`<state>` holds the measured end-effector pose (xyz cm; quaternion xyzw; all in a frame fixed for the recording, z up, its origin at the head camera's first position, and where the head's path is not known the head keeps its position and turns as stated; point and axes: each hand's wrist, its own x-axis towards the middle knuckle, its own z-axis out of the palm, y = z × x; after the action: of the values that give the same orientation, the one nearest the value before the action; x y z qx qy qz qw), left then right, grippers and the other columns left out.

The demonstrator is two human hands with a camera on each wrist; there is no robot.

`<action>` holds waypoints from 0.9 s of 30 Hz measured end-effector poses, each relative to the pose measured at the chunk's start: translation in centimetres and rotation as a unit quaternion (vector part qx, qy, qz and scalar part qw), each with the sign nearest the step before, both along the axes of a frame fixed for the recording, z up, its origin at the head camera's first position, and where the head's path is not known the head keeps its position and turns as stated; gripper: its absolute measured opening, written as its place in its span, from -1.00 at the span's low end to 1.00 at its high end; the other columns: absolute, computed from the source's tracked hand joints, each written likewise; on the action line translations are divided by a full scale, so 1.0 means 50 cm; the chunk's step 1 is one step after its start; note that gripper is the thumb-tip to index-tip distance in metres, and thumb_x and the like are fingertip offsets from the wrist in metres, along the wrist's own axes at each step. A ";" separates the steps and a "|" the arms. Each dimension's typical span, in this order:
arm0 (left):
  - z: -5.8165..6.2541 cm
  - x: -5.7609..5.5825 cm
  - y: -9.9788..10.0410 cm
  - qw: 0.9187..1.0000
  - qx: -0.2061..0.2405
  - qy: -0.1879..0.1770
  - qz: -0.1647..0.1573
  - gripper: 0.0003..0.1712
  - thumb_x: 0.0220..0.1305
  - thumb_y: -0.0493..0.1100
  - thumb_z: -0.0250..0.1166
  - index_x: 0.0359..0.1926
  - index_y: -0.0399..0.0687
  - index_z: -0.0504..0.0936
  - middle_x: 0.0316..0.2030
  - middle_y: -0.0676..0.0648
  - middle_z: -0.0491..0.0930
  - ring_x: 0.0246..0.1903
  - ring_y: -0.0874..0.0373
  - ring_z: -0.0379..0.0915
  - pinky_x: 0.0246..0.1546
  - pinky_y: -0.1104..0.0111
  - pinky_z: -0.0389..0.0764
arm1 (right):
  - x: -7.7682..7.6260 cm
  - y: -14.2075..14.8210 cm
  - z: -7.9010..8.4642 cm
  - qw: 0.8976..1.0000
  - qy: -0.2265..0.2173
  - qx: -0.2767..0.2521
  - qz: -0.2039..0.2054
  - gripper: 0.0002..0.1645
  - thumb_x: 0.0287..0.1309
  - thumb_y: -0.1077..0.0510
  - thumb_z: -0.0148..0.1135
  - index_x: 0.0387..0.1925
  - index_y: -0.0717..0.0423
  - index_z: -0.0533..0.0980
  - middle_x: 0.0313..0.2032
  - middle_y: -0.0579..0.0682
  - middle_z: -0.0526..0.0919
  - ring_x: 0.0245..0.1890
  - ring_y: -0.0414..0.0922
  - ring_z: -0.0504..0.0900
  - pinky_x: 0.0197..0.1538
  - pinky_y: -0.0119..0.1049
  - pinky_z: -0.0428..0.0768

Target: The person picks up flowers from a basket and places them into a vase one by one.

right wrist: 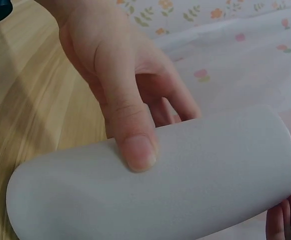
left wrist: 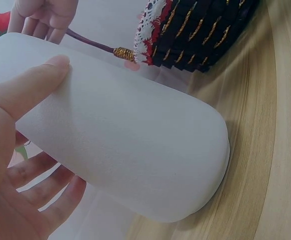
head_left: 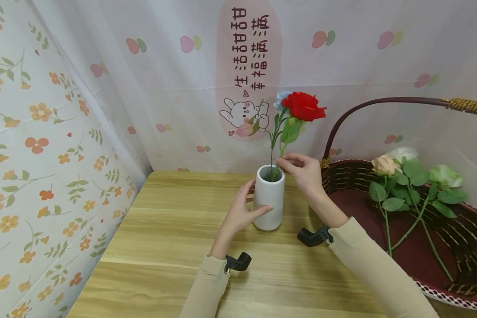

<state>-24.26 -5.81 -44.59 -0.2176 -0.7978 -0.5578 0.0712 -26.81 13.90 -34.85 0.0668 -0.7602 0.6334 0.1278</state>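
A white vase [head_left: 268, 205] stands upright on the wooden table [head_left: 155, 234], within the grasp of the left hand [head_left: 240, 212]: the thumb lies along its near side, the other fingers reach round behind. It is a smooth, matte cylinder with a rounded base and a round, open mouth just above those fingers. The right hand [head_left: 304, 172] pinches the green stem of a red rose [head_left: 304, 106] between thumb and forefinger, right at the rim. The rose's wide, bright bloom opens above these fingertips, with green leaves under it, and its stem slants down into the mouth.

Left of the pinching fingers, a light blue flower [head_left: 281, 100] rises from the same mouth, its stem close beside the rose's and sharing the narrow opening. The vase wall hides the stem ends below the fingertips.

To the right of the right hand sits a dark woven basket [head_left: 350, 176], its arched handle rising beyond the knuckles. In it, well apart from the fingers, lie a peach rose [head_left: 385, 164], a white rose [head_left: 404, 153] and a pale green-white rose [head_left: 446, 176].
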 end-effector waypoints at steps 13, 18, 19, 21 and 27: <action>-0.001 -0.001 -0.001 1.000 -0.001 0.000 -0.002 -0.02 0.15 -0.01 0.55 0.50 0.06 0.24 0.30 -0.06 0.39 0.23 0.04 0.38 0.21 0.08 0.54 | 0.000 -0.007 -0.018 0.999 -0.042 0.013 -0.002 -0.55 0.21 -0.02 0.45 -0.05 0.27 0.67 -0.21 -0.04 0.70 -0.14 -0.14 0.56 -0.01 -0.28 0.59; -0.002 -0.002 -0.001 1.000 -0.004 0.001 -0.001 -0.04 0.15 0.00 0.55 0.49 0.06 0.26 0.29 -0.05 0.40 0.23 0.05 0.38 0.20 0.10 0.55 | 0.001 -0.010 -0.024 0.997 -0.073 0.013 0.015 -0.51 0.24 -0.01 0.42 0.03 0.28 0.64 -0.09 0.05 0.66 -0.07 -0.11 0.52 0.00 -0.30 0.58; -0.002 -0.002 -0.001 1.000 -0.004 0.002 -0.001 -0.05 0.15 0.00 0.55 0.48 0.06 0.26 0.29 -0.05 0.40 0.23 0.05 0.39 0.19 0.11 0.55 | 0.001 -0.010 -0.025 0.997 -0.074 0.010 0.017 -0.51 0.25 -0.01 0.41 0.04 0.29 0.64 -0.08 0.05 0.66 -0.07 -0.10 0.52 -0.01 -0.31 0.58; -0.003 -0.001 -0.001 1.000 -0.004 0.001 0.000 -0.05 0.15 0.00 0.55 0.48 0.06 0.26 0.29 -0.05 0.40 0.23 0.05 0.39 0.19 0.10 0.56 | 0.002 -0.011 -0.025 0.997 -0.072 0.005 0.019 -0.52 0.25 0.01 0.41 0.04 0.30 0.63 -0.10 0.04 0.66 -0.09 -0.10 0.53 -0.04 -0.34 0.59; -0.001 0.000 -0.002 1.000 -0.001 0.001 -0.001 -0.04 0.15 0.00 0.55 0.49 0.06 0.26 0.30 -0.05 0.40 0.24 0.04 0.38 0.20 0.08 0.55 | 0.004 -0.010 -0.026 0.997 -0.068 -0.005 0.022 -0.52 0.26 0.03 0.40 0.05 0.33 0.61 -0.14 -0.02 0.65 -0.12 -0.14 0.54 -0.10 -0.42 0.60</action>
<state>-24.24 -5.89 -44.64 -0.2188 -0.7983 -0.5565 0.0712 -26.60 13.40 -36.14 0.0398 -0.7625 0.6428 0.0618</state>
